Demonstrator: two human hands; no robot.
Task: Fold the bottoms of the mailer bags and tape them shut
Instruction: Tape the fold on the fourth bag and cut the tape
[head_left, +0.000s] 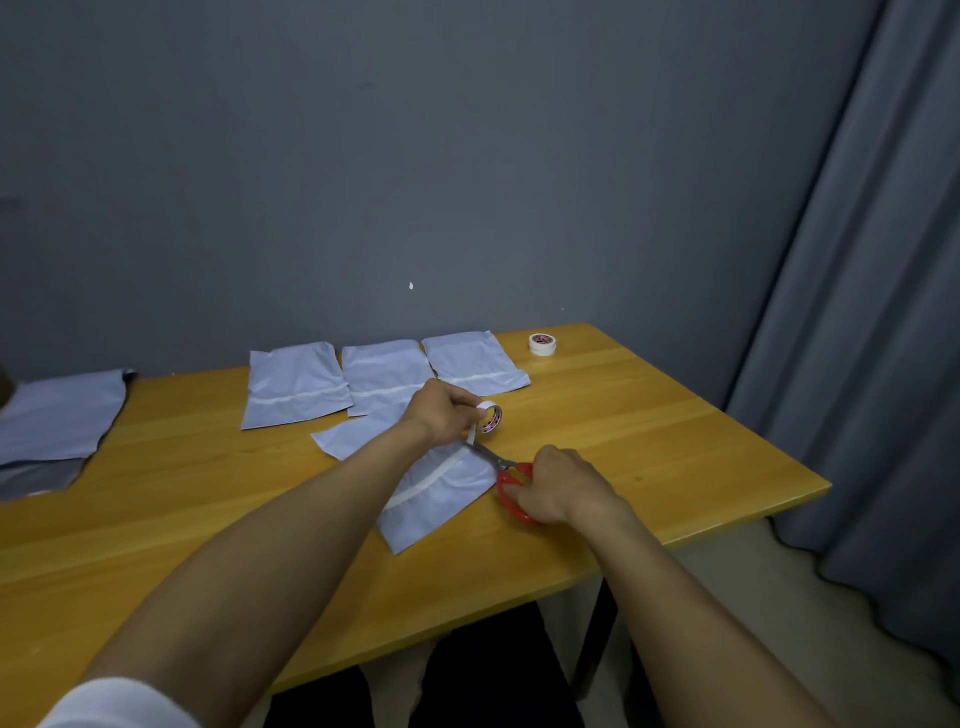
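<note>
Wooden table (649, 415): bears all items. Stack of unfolded grey mailer bags (57, 415): at nine o'clock on the table, partly out of view. Row of three taped mailer bags (384, 374): along the far edge at twelve o'clock, each with a white strip across its fold. Mailer bag in work (441, 493): lies flat and askew at the table's centre, part of it hidden under the left forearm, a tape strip (431, 480) laid along its folded bottom. Handling, as a judgement: thin plastic film, very light, limp and slippery on the wood, likely to slide or unfold if not pinned; best held by pressing flat on the fold beside the strip, not lifted by a corner. Left hand (441, 415): at the bag's twelve o'clock corner, fingers curled round the tape roll (491, 418), the strip running down from roll to bag. Right hand (558, 491): at the bag's three o'clock, just off its edge, fingers through the handles of the red-handled scissors (511, 483), blades pointing to ten o'clock at the strip below the roll; whether the blades are apart cannot be told. Spare tape roll (543, 344): flat at one o'clock near the far edge, well apart from both hands.
</note>
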